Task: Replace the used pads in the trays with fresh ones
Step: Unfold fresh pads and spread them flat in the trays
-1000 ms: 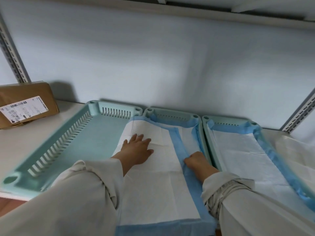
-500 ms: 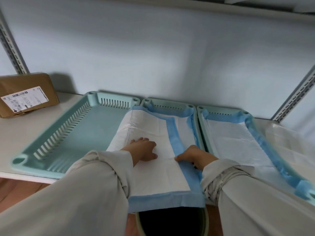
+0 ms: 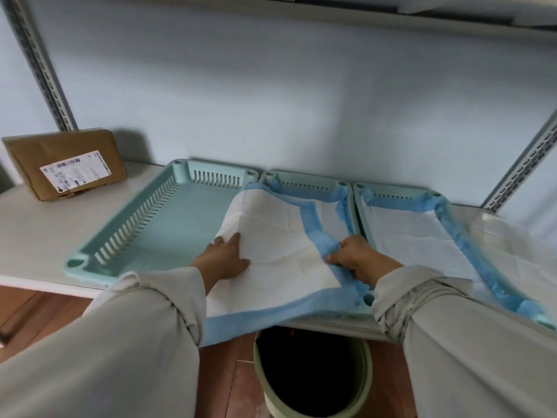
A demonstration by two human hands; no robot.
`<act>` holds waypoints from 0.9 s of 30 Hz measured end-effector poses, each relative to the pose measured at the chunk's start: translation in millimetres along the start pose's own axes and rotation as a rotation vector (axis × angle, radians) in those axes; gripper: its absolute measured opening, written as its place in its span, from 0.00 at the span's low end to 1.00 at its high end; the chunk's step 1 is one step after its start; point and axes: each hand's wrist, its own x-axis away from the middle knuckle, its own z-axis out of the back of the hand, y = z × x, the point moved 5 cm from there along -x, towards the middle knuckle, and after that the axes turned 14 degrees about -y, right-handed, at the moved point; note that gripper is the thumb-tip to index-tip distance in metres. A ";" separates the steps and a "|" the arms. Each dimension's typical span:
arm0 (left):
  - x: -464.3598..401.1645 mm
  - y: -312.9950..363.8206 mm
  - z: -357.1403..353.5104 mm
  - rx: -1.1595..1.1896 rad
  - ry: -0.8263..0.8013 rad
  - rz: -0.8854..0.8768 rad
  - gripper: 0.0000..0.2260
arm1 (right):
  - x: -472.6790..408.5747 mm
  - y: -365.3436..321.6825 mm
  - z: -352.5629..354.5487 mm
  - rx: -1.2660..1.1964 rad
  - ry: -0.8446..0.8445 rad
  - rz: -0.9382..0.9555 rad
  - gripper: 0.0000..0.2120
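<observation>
White shelf (image 3: 27, 236) under a pale wall carries three mint trays, and over the last second the pad (image 3: 280, 251) in the middle tray (image 3: 304, 184) has slid toward the person, its blue hem now hanging over the bin (image 3: 313, 378), so this one looks on its way out. Left hand (image 3: 224, 260) lies on its left edge with fingers straight; right hand (image 3: 351, 260) pinches the blue border, its fingertips hidden in the fold, as is the bin's inside.

One head-worn view looks forward and down, close over the shelf (image 3: 36, 236); the trays (image 3: 168, 230) sit centre, the wall (image 3: 301, 101) far behind, a bin (image 3: 313, 381) near below.
</observation>
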 end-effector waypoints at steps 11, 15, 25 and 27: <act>31.3 -14.1 -4.7 0.098 -0.066 0.131 0.33 | 46.2 1.6 -3.6 0.109 -0.081 -0.060 0.24; 40.1 -19.1 5.8 0.227 0.049 0.092 0.22 | 56.5 4.0 -0.7 0.150 -0.075 -0.097 0.15; 51.7 -23.4 24.2 0.663 0.249 -0.156 0.19 | 64.1 -13.6 -13.0 0.071 -0.192 0.035 0.46; 56.1 -21.5 30.8 0.689 0.153 -0.207 0.18 | 67.1 -19.7 -18.3 0.084 -0.260 0.017 0.36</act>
